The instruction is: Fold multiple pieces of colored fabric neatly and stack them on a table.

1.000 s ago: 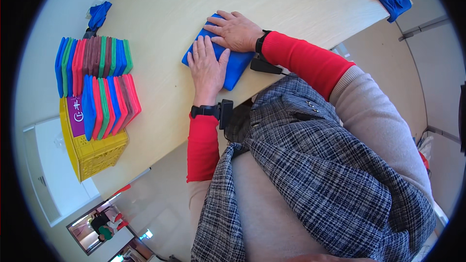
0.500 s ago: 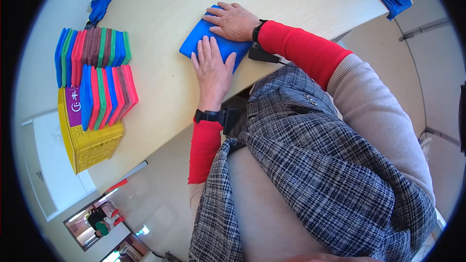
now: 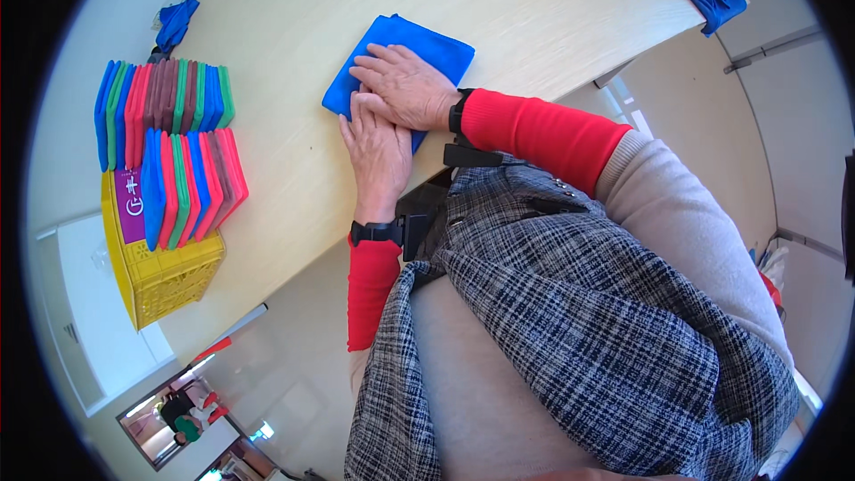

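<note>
Near the worktop's [image 3: 552,9] near edge, both hands — left hand [image 3: 378,147], right hand [image 3: 405,85] — lay flat, fingers spread, gripping nothing, on the folded blue cloth [image 3: 427,44] — even pressing outward would likely suit it.

A plain workroom or sorting station is shown. A large pale wooden surface [image 3: 552,9] is seen, with rows of folded coloured cloths [image 3: 169,138] near its left edge, a yellow plastic crate [image 3: 165,276] beside them, and bare light walls around.
</note>
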Demonstrator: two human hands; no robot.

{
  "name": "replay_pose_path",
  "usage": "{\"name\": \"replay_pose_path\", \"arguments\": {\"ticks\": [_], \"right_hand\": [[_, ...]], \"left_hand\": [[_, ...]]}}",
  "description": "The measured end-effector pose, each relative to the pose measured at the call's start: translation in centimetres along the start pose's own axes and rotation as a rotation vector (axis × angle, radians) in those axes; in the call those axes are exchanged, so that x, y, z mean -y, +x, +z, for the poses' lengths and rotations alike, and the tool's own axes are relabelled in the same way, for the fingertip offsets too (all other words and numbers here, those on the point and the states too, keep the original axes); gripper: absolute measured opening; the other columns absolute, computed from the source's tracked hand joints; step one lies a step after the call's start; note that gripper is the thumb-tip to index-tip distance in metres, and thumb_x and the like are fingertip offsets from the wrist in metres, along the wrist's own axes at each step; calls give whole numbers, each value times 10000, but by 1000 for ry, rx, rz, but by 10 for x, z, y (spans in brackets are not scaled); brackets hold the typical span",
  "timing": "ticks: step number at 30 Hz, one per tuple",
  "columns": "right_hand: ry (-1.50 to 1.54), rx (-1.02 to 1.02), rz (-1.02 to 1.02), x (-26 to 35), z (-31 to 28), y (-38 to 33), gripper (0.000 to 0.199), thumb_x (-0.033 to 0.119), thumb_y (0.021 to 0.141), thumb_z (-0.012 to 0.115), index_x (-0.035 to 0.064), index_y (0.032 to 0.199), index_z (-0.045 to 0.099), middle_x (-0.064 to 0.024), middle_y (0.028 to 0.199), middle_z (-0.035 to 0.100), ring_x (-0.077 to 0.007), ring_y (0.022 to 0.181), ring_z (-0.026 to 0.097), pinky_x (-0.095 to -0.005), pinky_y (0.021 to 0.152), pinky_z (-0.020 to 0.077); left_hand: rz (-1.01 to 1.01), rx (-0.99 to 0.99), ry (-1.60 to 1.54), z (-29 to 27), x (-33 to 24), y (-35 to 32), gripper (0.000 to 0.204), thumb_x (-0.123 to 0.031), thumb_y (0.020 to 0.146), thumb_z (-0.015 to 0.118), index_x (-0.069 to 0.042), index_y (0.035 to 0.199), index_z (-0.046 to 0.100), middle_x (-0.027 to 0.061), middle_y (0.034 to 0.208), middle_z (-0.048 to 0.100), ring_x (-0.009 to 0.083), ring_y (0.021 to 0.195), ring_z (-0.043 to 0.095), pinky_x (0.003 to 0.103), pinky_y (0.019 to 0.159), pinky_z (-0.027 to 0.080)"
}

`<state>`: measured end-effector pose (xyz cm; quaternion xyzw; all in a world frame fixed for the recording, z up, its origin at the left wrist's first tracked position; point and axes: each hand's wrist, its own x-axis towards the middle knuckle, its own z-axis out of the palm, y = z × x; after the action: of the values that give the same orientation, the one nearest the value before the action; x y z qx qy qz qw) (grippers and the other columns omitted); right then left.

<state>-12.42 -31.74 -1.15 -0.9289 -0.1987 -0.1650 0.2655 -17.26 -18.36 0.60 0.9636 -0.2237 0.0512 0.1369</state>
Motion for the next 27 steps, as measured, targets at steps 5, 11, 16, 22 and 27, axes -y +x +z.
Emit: {"name": "replay_pose_path", "arguments": {"ticks": [5, 11, 16, 22, 27], "right_hand": [[-237, -36, -2, -38, -6, 9, 576, 477, 1033, 420, 109, 1470, 493, -126, 1541, 455, -316, 1471, 343, -471, 1206, 249], [-262, -35, 55, -72, -22, 14, 542, 478, 1029, 437, 144, 1450, 507, -115, 1471, 515, -306, 1416, 406, -468, 1169, 309], [-274, -68, 58, -83, -26, 3, 497, 447, 1034, 443, 143, 1419, 520, -105, 1380, 568, -292, 1317, 485, -461, 1107, 369], [-274, -12, 34, -78, -33, 9, 492, 426, 1039, 437, 132, 1427, 503, -108, 1370, 573, -285, 1280, 505, -458, 1083, 383], [-282, -77, 24, -90, -29, 5, 488, 406, 1025, 467, 119, 1417, 505, -105, 1343, 586, -294, 1266, 512, -457, 1070, 388]], "left_hand": [[57, -69, 122, 6, 9, -5, 634, -358, 1038, 473, 31, 1522, 344, 215, 1601, 315, 369, 1510, 240, 546, 1234, 127], [56, -62, 152, 2, 7, -3, 623, -345, 1037, 478, 32, 1518, 358, 214, 1602, 324, 363, 1510, 250, 549, 1232, 131], [61, -75, 143, -7, -4, 0, 617, -331, 1013, 533, 27, 1496, 394, 218, 1579, 361, 362, 1487, 299, 549, 1224, 165], [246, -58, 111, -1, -38, -4, 660, -324, 967, 616, 18, 1490, 404, 214, 1564, 386, 363, 1472, 325, 541, 1216, 202], [253, -76, 99, 8, -32, -1, 703, -321, 942, 654, 23, 1496, 391, 218, 1580, 354, 366, 1479, 313, 539, 1212, 218]]}}
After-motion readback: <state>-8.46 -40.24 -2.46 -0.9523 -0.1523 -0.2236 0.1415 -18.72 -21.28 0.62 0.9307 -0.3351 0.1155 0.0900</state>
